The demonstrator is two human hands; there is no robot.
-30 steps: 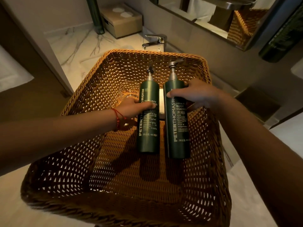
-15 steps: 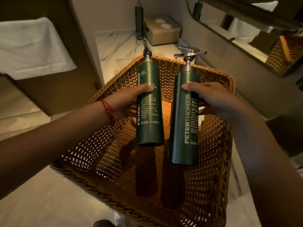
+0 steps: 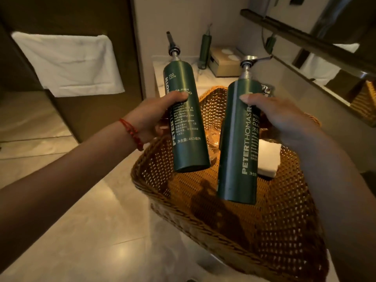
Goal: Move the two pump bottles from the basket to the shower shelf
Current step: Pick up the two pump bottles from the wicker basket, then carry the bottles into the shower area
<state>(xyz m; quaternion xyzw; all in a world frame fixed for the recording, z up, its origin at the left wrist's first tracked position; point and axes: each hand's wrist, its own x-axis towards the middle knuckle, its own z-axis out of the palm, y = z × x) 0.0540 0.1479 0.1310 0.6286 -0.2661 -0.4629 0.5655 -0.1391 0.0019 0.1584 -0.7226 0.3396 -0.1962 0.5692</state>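
Note:
Two dark green pump bottles with white lettering hang in the air above a brown wicker basket (image 3: 280,231). My left hand (image 3: 154,117) is wrapped around the shampoo bottle (image 3: 188,139), which tilts a little left with its pump pointing up. My right hand (image 3: 282,117) grips the taller body cleanser bottle (image 3: 237,151), its silver pump spout pointing right. Both bottle bases are clear of the basket floor. No shower shelf is in view.
Inside the basket lie a folded white cloth (image 3: 267,157) and a clear glass (image 3: 213,137). Behind it a marble counter holds a tan box (image 3: 225,62) and a third green bottle (image 3: 204,51). A white towel (image 3: 67,62) hangs at left; a mirror is at right.
Both hands have lifted the bottles up out of the basket, and the view has swung left and back, so the basket now sits lower right.

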